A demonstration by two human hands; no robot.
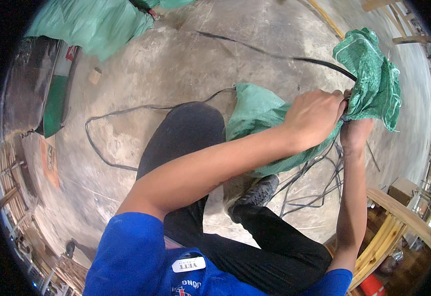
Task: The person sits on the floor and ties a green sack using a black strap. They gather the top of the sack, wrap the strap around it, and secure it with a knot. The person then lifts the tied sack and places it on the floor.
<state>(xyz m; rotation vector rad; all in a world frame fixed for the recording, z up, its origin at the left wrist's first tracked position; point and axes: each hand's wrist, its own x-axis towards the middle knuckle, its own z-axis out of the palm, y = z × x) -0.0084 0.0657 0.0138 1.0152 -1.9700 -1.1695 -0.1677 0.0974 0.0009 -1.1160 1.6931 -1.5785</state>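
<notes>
A green woven sack (257, 106) lies on the floor in front of my knees, its neck gathered tight and its loose mouth (368, 81) bunched up at the right. My left hand (315, 116) is closed at the neck, its fingertips pinching a dark strip of the black rubber strap there. Just beyond it, my right hand (357, 132) grips the gathered neck from below; the bunched mouth and my left hand hide part of its fingers. One length of the black strap (319, 61) runs from the neck across the floor to the far left.
More thin black strap (301, 200) lies tangled beside my shoe (260, 192), and another loop (89, 133) trails at the left. Larger green sacks (92, 29) stand at the far left above a dark panel (30, 84). A wooden frame (385, 237) is close by at the right.
</notes>
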